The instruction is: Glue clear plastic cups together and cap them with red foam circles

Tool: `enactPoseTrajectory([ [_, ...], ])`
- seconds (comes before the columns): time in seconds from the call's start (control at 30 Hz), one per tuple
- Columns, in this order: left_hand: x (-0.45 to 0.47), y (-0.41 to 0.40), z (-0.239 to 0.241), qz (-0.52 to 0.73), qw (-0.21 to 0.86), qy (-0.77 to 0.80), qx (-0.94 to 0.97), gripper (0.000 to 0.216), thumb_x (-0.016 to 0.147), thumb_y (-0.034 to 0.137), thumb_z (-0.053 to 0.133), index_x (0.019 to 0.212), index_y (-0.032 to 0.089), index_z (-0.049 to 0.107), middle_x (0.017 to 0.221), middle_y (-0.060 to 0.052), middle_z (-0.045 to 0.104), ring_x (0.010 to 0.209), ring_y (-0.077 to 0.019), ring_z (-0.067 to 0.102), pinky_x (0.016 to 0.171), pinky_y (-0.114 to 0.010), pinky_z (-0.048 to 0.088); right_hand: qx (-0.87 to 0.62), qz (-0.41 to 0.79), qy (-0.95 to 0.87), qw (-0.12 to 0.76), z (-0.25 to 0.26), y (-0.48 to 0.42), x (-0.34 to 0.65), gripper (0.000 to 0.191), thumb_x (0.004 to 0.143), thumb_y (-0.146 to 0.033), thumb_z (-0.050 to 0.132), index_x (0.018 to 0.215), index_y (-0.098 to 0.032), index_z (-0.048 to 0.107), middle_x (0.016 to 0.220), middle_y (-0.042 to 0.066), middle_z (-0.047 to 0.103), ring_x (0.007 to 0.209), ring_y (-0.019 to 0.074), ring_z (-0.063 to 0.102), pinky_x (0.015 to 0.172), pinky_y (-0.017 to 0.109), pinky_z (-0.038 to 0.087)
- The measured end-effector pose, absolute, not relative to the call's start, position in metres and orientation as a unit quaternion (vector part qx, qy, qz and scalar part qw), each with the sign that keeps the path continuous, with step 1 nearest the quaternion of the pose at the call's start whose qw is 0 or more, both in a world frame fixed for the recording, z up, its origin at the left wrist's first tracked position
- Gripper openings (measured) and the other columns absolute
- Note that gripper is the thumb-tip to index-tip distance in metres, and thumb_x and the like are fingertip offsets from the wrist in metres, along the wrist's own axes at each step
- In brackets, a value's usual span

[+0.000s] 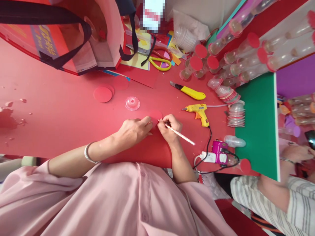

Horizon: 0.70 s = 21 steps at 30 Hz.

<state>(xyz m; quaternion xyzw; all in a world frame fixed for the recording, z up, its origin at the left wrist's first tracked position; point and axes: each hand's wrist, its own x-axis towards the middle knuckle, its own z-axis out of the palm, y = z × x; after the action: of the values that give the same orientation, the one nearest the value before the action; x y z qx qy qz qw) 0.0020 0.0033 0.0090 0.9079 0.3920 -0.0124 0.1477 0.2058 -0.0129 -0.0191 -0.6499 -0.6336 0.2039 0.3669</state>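
My right hand (170,127) is closed around a pale, patterned pencil (180,133). The pencil's tip end points at the red tabletop between my hands, and its other end slants to the lower right. My left hand (137,129) is beside it, fingers bent and pressed together, with a silver bangle on the wrist. What those fingers hold, if anything, is hidden. Just beyond both hands lies a red paper disc (156,114), hard to tell from the red table. A clear plastic domed lid (132,103) sits further left, near stacked red discs (102,94).
Right of my hands lie a yellow glue gun (200,111) and a yellow utility knife (190,91). Scissors (150,52) and a bag (81,39) are at the back. Stacked plastic cups (236,114) stand by a green divider (258,127); another person's hand (296,152) is beyond it.
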Motion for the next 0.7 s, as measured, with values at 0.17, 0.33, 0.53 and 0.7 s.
enactPoseTrajectory([
  [0.17,0.002,0.003,0.012,-0.016,0.153,0.391,0.908,0.037,0.109,0.044,0.039,0.116,0.019,0.065,0.121,-0.012,0.065,0.074,-0.0177,0.062,0.048,-0.03,0.028,-0.639,0.211,-0.647,0.359,-0.024,-0.016,0.208,0.019,0.086,-0.031,0.061,0.072,-0.025,0.049,0.061,-0.008,0.045,0.055,0.0108,0.044,0.06,0.024,0.041],
  [0.33,0.003,0.004,0.012,-0.022,0.159,0.395,0.905,0.036,0.108,0.044,0.04,0.115,0.019,0.065,0.119,-0.012,0.065,0.074,-0.0177,0.062,0.048,-0.029,0.029,-0.634,0.188,-0.637,0.397,-0.022,-0.016,0.207,0.017,0.085,-0.028,0.063,0.073,-0.024,0.051,0.062,-0.008,0.047,0.055,0.0099,0.044,0.06,0.024,0.041],
  [0.53,0.002,0.003,0.009,-0.028,0.148,0.392,0.907,0.039,0.109,0.045,0.037,0.115,0.019,0.065,0.123,-0.013,0.065,0.075,-0.0177,0.063,0.049,-0.029,0.029,-0.64,0.289,-0.57,0.426,-0.019,-0.016,0.21,0.026,0.083,-0.034,0.063,0.067,-0.024,0.045,0.056,-0.009,0.042,0.05,0.009,0.039,0.051,0.023,0.036],
  [0.7,0.001,0.003,0.008,-0.018,0.151,0.383,0.911,0.04,0.108,0.046,0.037,0.114,0.018,0.065,0.126,-0.014,0.064,0.079,-0.0194,0.064,0.051,-0.028,0.034,-0.652,0.369,-0.487,0.449,0.003,-0.014,0.216,0.034,0.09,-0.054,0.068,0.102,-0.022,0.068,0.082,0.0,0.07,0.059,0.0114,0.056,0.054,0.024,0.044],
])
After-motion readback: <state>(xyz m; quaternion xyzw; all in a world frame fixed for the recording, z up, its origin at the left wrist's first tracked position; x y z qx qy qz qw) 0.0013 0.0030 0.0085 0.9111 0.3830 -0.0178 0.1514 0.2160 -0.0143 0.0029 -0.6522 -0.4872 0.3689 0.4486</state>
